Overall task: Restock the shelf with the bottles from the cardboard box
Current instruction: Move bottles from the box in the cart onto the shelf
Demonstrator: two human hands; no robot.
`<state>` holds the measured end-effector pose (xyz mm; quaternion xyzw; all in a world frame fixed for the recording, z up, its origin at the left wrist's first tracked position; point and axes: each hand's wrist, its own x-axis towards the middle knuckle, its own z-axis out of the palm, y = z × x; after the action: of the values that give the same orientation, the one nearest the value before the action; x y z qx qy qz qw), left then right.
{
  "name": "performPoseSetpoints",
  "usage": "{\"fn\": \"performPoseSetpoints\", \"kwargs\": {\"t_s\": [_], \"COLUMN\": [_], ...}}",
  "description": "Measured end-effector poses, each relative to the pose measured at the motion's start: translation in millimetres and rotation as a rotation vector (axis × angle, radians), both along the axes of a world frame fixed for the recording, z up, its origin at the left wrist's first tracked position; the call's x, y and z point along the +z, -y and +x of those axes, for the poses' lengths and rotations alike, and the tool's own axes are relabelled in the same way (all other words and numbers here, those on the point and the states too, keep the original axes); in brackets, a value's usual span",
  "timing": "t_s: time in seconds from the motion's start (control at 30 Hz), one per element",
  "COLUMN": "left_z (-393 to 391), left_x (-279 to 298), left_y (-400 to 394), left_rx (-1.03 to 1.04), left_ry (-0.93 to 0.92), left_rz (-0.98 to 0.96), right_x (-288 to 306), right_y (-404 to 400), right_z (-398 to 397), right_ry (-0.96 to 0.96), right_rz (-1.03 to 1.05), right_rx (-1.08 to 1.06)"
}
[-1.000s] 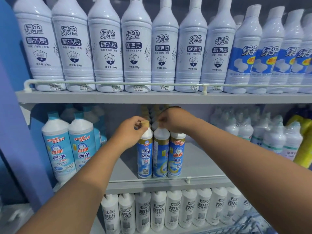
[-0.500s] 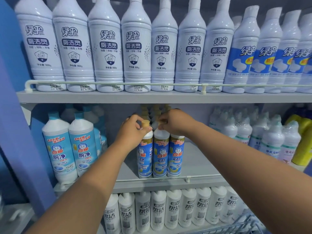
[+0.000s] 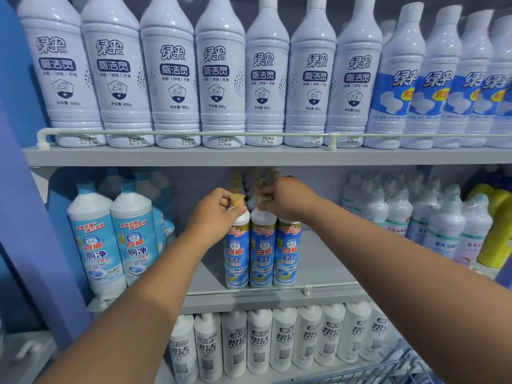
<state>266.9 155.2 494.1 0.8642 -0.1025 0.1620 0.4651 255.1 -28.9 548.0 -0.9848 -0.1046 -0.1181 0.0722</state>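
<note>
Shelving unit fills the view, 3 levels. Top shelf (image 3: pixel 166 156): row of big pale-lavender bottles (image 3: pixel 220 79) w/ dark labels, standing upright behind a white rail (image 3: pixel 194 133); far right of that row, same shape bottles w/ blue-and-white labels (image 3: pixel 440 87). Blue side panel (image 3: pixel 25 217) runs down the left.

Middle shelf (image 3: pixel 318 261), left: two large white-and-light-blue bottles (image 3: pixel 95 245) w/ teal caps, more behind. Right: cluster of shrink-wrapped white bottles (image 3: pixel 399 214), then a yellow bottle (image 3: pixel 496 225) at the edge. Bottom level: row of white bottles w/ black lettering (image 3: pixel 260 342); corner of a blue wire basket (image 3: pixel 393 367) near right.

Middle shelf centre: 3 slim blue-label bottles side by side, touching, upright just behind the front rail, more of the same lined up behind. Left bottle (image 3: pixel 237 253), middle bottle (image 3: pixel 262 250), right bottle (image 3: pixel 288 250).

Left hand (image 3: pixel 213 217): fingers curled, thumb and fingertips pinching the tan cap (image 3: pixel 237 200) / neck of the left bottle. Right hand (image 3: pixel 288 199): fingers curled over the top of the middle bottle, pinching its tan cap (image 3: pixel 264 199); hand also covers the right bottle's top, can't tell if touching it. Both forearms reach in from near bottom corners. Cardboard box not visible.
</note>
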Motion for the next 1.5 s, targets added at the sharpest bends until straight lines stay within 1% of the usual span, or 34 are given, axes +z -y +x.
{"fn": "performPoseSetpoints", "kwargs": {"t_s": [0.33,0.5,0.63,0.77,0.9,0.97,1.07,1.13,1.2,1.27,1.4,1.5], "left_z": [0.5,-5.0,-6.9,-9.3,-18.2,-25.9,-42.9,-59.1,-77.7,-97.5,-137.5,-170.4], "left_x": [-4.0,-6.6,-19.2,-25.3,-25.6,-27.7,-34.0,-42.8,-56.4,-74.0,-110.9,-135.9], "left_y": [1.6,5.4,8.6,7.9,-0.1,-4.2,-8.1,-6.7,0.4,10.9,34.1,51.4], "left_rx": [0.002,0.024,0.029,0.041,0.043,0.070,0.168,0.202,0.207,0.197,0.172,0.154], "left_ry": [-0.012,0.011,0.040,0.079,0.077,0.101,0.153,0.193,0.228,0.219,0.124,0.072], "left_rz": [-0.025,-0.026,-0.033,0.150,0.244,0.317,0.482,0.543,0.579,0.609,0.726,0.735], "right_x": [-1.3,-4.8,-12.9,-23.4,-29.7,-33.5,-42.5,-54.2,-72.8,-97.9,-152.8,-187.7], "right_y": [0.8,2.5,-0.5,-3.5,-0.6,2.5,10.0,17.5,27.5,40.7,68.6,86.2], "right_z": [0.9,1.9,-2.2,-10.8,-21.0,-29.5,-54.3,-76.4,-100.2,-119.9,-152.1,-178.1], "right_ry": [-0.002,0.015,0.038,0.087,0.129,0.149,0.192,0.201,0.177,0.139,0.035,-0.050], "right_rz": [0.017,-0.001,0.010,-0.045,-0.087,-0.058,0.020,0.073,0.102,0.101,0.062,0.079], "right_rx": [0.008,0.018,-0.006,-0.025,-0.024,-0.015,-0.043,-0.055,-0.047,-0.035,-0.043,-0.034]}}
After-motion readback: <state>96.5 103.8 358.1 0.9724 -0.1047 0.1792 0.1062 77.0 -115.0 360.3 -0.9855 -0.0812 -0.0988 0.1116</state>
